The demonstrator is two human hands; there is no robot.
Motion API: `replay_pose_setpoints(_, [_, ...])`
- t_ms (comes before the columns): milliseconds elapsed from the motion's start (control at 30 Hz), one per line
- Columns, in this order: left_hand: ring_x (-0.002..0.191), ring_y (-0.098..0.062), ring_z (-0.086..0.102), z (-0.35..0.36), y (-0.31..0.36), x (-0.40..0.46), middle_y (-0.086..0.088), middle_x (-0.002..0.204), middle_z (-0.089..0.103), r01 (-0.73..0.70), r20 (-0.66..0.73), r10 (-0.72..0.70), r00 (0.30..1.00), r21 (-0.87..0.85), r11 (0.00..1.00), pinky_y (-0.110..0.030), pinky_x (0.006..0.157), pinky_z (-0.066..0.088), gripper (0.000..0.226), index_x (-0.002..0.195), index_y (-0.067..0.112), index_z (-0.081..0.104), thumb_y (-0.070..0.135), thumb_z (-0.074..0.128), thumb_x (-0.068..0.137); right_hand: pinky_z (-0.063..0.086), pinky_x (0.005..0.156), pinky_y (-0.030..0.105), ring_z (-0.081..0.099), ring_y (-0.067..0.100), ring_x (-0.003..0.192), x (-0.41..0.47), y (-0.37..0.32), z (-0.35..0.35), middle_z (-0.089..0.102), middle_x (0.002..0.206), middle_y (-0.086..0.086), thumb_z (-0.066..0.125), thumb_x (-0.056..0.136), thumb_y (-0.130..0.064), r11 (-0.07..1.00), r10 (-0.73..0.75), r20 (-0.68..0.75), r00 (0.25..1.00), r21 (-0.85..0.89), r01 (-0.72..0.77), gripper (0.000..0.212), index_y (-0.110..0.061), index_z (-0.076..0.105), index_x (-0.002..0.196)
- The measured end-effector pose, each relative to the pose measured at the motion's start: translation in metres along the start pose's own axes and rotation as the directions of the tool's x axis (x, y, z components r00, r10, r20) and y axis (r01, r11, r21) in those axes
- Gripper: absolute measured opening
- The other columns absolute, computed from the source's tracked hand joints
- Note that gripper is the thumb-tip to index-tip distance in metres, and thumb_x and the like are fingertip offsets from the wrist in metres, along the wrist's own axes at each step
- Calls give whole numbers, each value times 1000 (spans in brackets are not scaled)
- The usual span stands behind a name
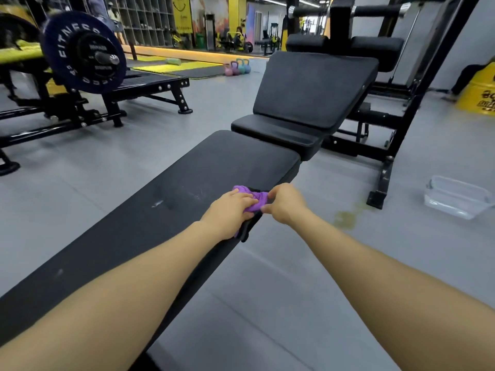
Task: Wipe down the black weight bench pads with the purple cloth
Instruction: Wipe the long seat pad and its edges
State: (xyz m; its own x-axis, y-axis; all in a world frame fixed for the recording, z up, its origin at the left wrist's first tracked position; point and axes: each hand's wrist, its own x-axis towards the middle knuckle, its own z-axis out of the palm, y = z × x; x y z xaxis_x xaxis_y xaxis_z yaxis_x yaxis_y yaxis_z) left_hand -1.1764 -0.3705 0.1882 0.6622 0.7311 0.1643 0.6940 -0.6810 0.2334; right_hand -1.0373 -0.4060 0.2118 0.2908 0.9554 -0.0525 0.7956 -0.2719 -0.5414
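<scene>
Both forearms reach forward to one spot at the right edge of the long bench pad [166,199]. The purple cloth [254,200] sits bunched between the two hands, touching both. The left hand [230,210] lies over the cloth's left part with fingers curled down onto it. The right hand [284,203] pinches the cloth's right end between thumb and fingertips, though how firmly it holds is hard to tell at this angle. Neither hand is nearer; the cloth is gathered into a short wad running across the pad from one hand to the other.

The pad's long axis runs away from the hands toward the upper right and back toward the person at lower left. A wiping stroke would likely go along that axis, with the wider stretch of pad lying left of the hands, where pale smudges [192,195] show just beside the left hand.

Beyond the hands the pad ends, then come a short seat pad [278,135] and a tilted back pad [313,87]. Right of the right hand, well apart on the grey floor [294,290], stands a clear plastic tub [455,196]. Far left is a barbell plate [83,52].
</scene>
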Motion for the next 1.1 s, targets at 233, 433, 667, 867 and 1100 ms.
replay_pose_setpoints(233, [58, -14, 48, -29, -1, -32, 0, 70, 56, 359, -6, -565, 825, -767, 532, -23, 53, 37, 24, 116, 18, 60, 20, 44, 98, 45, 77, 32, 53, 17, 78, -32, -40, 14, 63, 90, 4, 60, 89, -34, 825, -57, 159, 986, 564, -44, 32, -8, 66, 108])
replay_pose_setpoints(433, [51, -21, 47, -47, 19, -32, -11, 63, 53, 140, 380, -564, 733, -896, -421, -27, 54, 36, 24, 98, 5, 55, 22, 38, 99, 55, 77, 32, 64, 19, 74, -39, -68, 13, 67, 84, 5, 64, 88, -30, 532, -114, 349, 930, 812, -240, 25, -9, 62, 103])
replay_pose_setpoints(667, [116, -19, 51, -49, 13, -33, -5, 126, 57, 241, 337, -462, 821, -937, -254, -38, 97, 41, 43, 128, 9, 51, 35, 29, 102, 43, 69, 27, 54, 21, 81, -6, -54, 6, 60, 88, 4, 51, 81, 2, 849, 0, -143, 990, 523, 75, 29, -16, 65, 100])
replay_pose_setpoints(867, [121, -21, 49, -28, -35, -66, -3, 137, 44, 566, 26, -638, 770, -491, 662, -27, 92, 39, 34, 129, 18, 53, 23, 48, 95, 25, 111, 38, 15, 32, 141, 18, -33, 19, 23, 151, 11, 52, 91, -34, 953, -233, 151, 961, -161, 256, 45, -17, 47, 133])
replay_pose_setpoints(1100, [126, -21, 37, -17, -70, -106, 3, 138, 33, 551, 37, -553, 833, -156, 820, -38, 97, 42, 46, 137, 26, 40, 33, 51, 93, 18, 114, 34, 17, 32, 140, 38, -28, 5, 16, 155, 9, 59, 89, -29, 907, -227, 275, 934, -290, 306, 60, -23, 36, 144])
